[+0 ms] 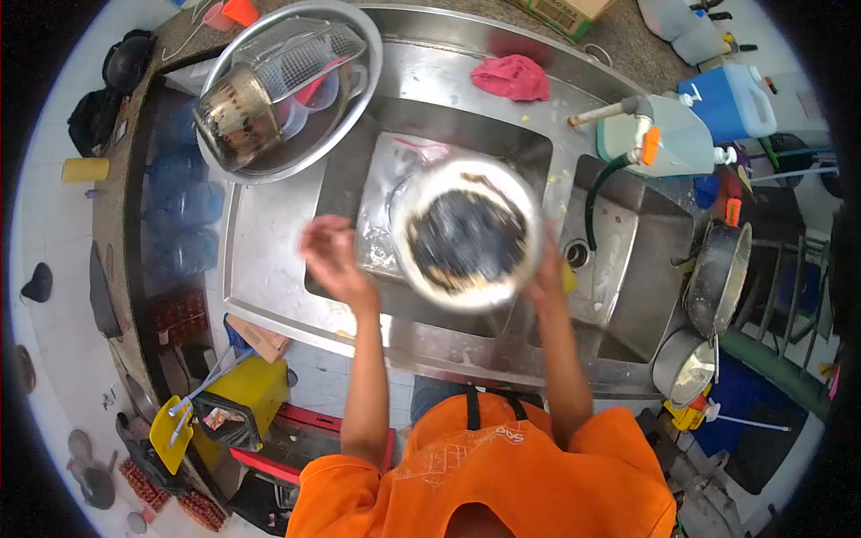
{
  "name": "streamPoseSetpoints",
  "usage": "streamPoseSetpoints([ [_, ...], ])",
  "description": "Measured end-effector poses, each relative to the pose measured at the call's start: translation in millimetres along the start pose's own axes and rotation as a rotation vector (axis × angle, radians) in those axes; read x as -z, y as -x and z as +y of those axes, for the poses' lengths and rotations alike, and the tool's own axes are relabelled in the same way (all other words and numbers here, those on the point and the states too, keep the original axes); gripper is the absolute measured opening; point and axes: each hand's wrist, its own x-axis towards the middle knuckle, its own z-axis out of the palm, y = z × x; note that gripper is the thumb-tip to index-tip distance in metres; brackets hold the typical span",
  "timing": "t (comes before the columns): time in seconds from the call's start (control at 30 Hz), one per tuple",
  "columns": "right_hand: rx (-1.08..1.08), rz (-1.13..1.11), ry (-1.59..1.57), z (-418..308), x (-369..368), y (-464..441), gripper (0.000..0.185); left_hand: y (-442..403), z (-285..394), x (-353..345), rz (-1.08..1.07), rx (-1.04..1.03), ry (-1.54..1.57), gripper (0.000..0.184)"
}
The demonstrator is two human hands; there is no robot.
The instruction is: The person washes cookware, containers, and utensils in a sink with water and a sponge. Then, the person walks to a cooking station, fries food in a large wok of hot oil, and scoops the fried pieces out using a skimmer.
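Note:
A round metal pot [466,235] with a scorched black face and pale rim is up over the large sink basin [457,118], blurred by motion. Its right edge is gripped by my right hand [543,273], whose fingers are partly hidden behind it. Something yellow [569,277], perhaps a sponge, shows beside that hand. To the left of the pot, apart from it, my left hand [332,255] is smeared but has its fingers spread with nothing in them. A shiny tray-like item [375,247] lies in the basin below, partly covered by the pot.
At the upper left, a big metal bowl [369,99] holds a dented pot, a wire basket and cups. A pink cloth [511,78] lies behind the basin. On the right are a smaller basin [664,233], a tap [619,109], jugs of liquid [728,100] and pans [717,278].

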Motion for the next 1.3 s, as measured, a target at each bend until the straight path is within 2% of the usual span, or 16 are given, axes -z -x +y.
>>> streamPoseSetpoints([
  [0.03, -0.137, -0.002, -0.020, -15.0, 63.9, 6.2, 0.056, 29.5, -1.2, -9.7, -0.106, 0.032, 0.045, 0.033],
  [0.1, 0.231, 0.371, 0.359, -88.9, 59.6, 90.3, 0.058, 89.4, 14.8, -34.0, -0.247, 0.168, 0.047, 0.033],
  [0.17, 0.303, 0.328, 0.470, -136.8, 138.9, 135.1, 0.055, 138.4, 31.1, -61.4, -0.337, 0.343, 0.130, 0.027],
  [0.3, 0.246, 0.088, 1.027, -200.5, 163.0, 195.9, 0.041, 222.7, 36.2, -84.9, -0.668, 0.551, 0.213, 0.017],
  [0.37, 0.086, 0.110, 1.576, -183.8, 183.7, 174.2, 0.039, 256.5, 29.2, -107.2, -0.888, 0.727, 0.200, 0.031],
  [0.4, 0.129, -0.057, 1.401, -168.3, 192.6, 156.9, 0.041, 271.5, 23.2, -119.0, -0.995, 0.811, 0.182, 0.038],
  [0.47, 0.388, -0.237, 1.683, -108.5, 259.4, 99.2, 0.039, 299.6, 3.3, -151.7, -0.930, 1.181, 0.026, 0.059],
  [0.57, 0.193, -0.354, 1.877, -56.0, 279.1, 39.4, 0.035, 324.6, -70.5, -194.7, -0.950, 1.589, -0.109, 0.095],
  [0.63, 0.264, -0.331, 1.863, -31.8, 298.8, 30.2, 0.036, 343.3, -128.1, -206.0, -0.858, 1.582, -0.203, 0.093],
  [0.7, 0.392, -0.271, 1.807, -8.4, 329.0, 31.1, 0.034, 350.6, -173.2, -195.9, -0.904, 1.668, -0.002, 0.088],
  [0.87, 0.526, -0.135, 1.726, -26.1, 406.0, -14.5, 0.035, 375.6, -132.0, -187.0, -0.688, 1.285, -0.147, 0.058],
  [0.97, 0.520, -0.128, 1.813, -26.1, 392.5, -46.6, 0.042, 371.5, -110.6, -189.6, -0.650, 1.187, -0.132, 0.057],
  [1.03, 0.375, -0.201, 1.856, -38.7, 333.6, -7.8, 0.046, 371.3, -101.8, -182.2, -0.638, 1.192, -0.037, 0.049],
  [1.17, 0.504, -0.056, 1.873, -5.1, 338.2, -3.1, 0.043, 359.1, -63.3, -169.6, -0.633, 1.167, -0.045, 0.043],
  [1.23, 0.329, -0.009, 1.800, -31.8, 317.8, -29.0, 0.039, 358.5, -52.0, -167.4, -0.600, 1.149, -0.053, 0.038],
  [1.3, 0.551, -0.009, 1.799, 6.4, 335.8, -51.8, 0.040, 360.4, -45.9, -167.0, -0.563, 1.137, -0.020, 0.032],
])
